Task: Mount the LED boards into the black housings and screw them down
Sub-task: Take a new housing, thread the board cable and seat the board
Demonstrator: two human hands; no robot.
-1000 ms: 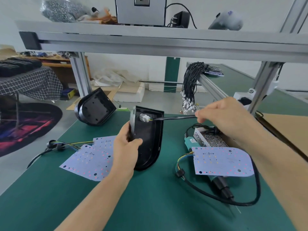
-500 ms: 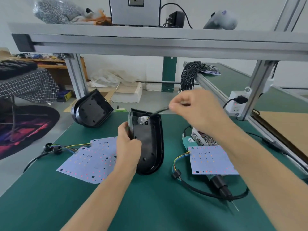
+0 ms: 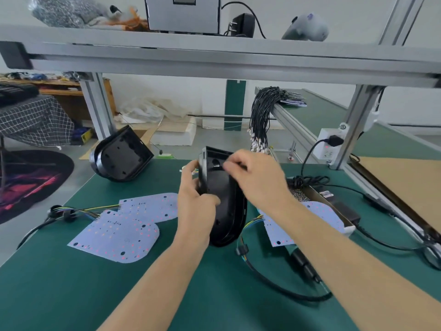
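Note:
A black housing [image 3: 226, 211] stands on its rounded end on the green mat, tilted upright. My left hand [image 3: 194, 201] grips its left edge, with thin coloured wires and a white connector showing behind the fingers. My right hand [image 3: 257, 182] reaches into the housing's upper inside, fingers curled and pinching the black cable there; motion blur hides the tips. Two white LED boards [image 3: 119, 232] with wire tails lie left of the housing. Another LED board [image 3: 317, 218] lies to the right, partly under my right forearm. A second black housing [image 3: 121, 157] leans at the mat's far left.
A cardboard box of screws [image 3: 298, 193] and a black cable [image 3: 286, 287] sit to the right. A bundle of black leads [image 3: 260, 118] hangs from the aluminium rail. A power socket [image 3: 330, 145] is fixed to the right post. The shelf beam [image 3: 214, 60] crosses overhead.
My right hand has moved left and down from beside the housing into its upper inside. The white connector went from the inside face to behind the left edge by my left hand.

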